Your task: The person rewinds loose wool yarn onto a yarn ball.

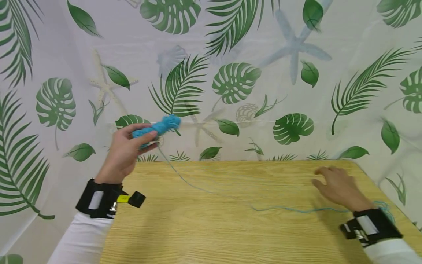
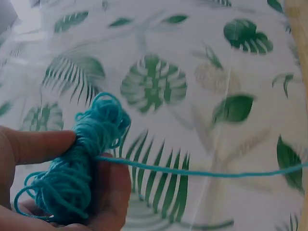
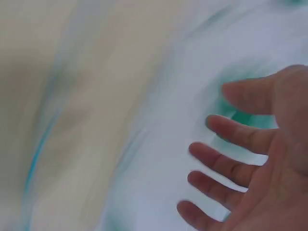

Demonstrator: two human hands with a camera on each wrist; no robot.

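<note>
My left hand [image 1: 126,150] grips a small bundle of turquoise yarn [image 1: 161,125], raised above the far left part of the table. In the left wrist view the thumb and fingers wrap the bundle [image 2: 86,149], which is cinched at its middle with loops at both ends. One strand [image 2: 192,172] leaves it from beside the fingers and runs off to the right. Over the table's right side, my right hand [image 1: 339,187] is apart from the yarn. Its fingers [image 3: 226,163] are spread and relaxed in the right wrist view, with nothing held.
A loose yarn strand [image 1: 303,211] lies across the wooden table [image 1: 197,231], leading to a small tangle of yarn [image 1: 384,209] partly behind the right wrist. Behind the table hangs a white leaf-print cloth [image 1: 257,139]. Black straps with small cameras [image 1: 99,200] circle both wrists.
</note>
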